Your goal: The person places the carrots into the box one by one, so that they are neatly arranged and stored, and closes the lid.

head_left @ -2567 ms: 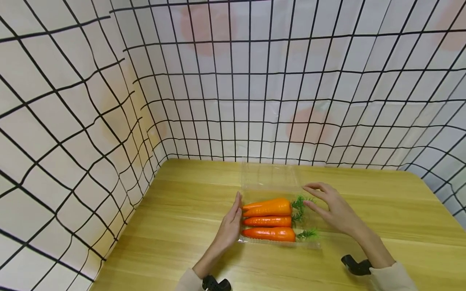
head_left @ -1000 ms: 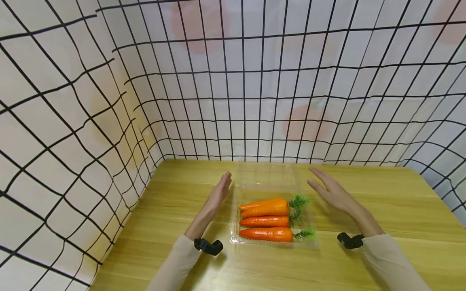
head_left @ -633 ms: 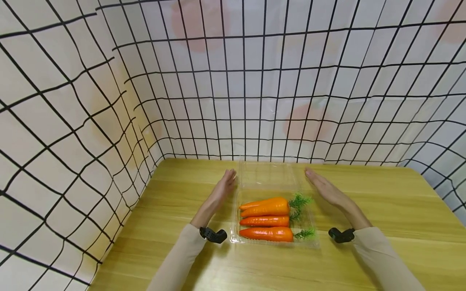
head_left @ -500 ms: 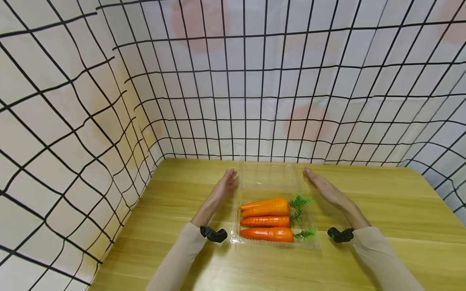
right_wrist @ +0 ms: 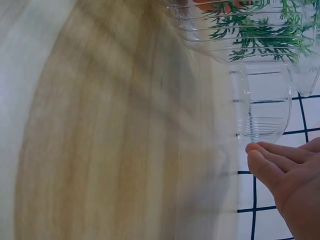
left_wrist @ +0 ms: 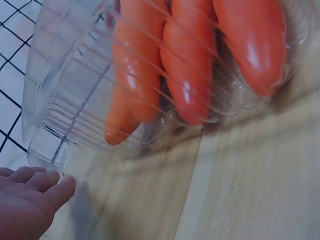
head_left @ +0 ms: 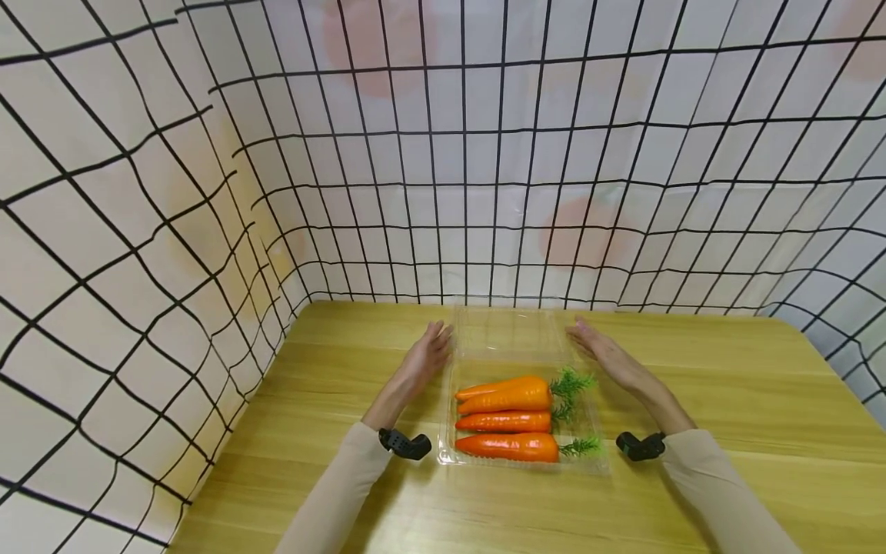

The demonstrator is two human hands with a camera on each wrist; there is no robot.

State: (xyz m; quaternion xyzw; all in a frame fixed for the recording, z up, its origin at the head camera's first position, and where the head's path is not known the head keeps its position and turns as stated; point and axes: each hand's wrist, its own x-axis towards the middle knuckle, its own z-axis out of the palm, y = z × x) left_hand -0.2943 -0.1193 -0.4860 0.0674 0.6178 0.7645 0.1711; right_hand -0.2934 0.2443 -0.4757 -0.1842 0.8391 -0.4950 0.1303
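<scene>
In the head view, several orange carrots (head_left: 507,447) with green tops (head_left: 571,382) lie side by side in a clear plastic clamshell box (head_left: 444,452). Its see-through lid (head_left: 508,332) is folded back towards the far mesh. My left hand (head_left: 424,358) is at the lid's left edge, fingers pointing forward; in the left wrist view the fingertips (left_wrist: 66,189) come close to the lid's corner. On the other side my right hand (head_left: 612,360) reaches to the lid's right edge. The right wrist view has its fingertips (right_wrist: 254,155) by the lid; whether they touch, I cannot tell.
The box stands on a wood-grain table (head_left: 346,362). A black wire grid (head_left: 492,187) over a white, faintly patterned sheet rises behind the table and at the left. Each wrist wears a small black camera (head_left: 405,445).
Both hands have left the carrot tray's sides and moved forward to the lid. Over the last half second the right hand has drawn slightly inward; the left has barely moved. The carrots stay put.
</scene>
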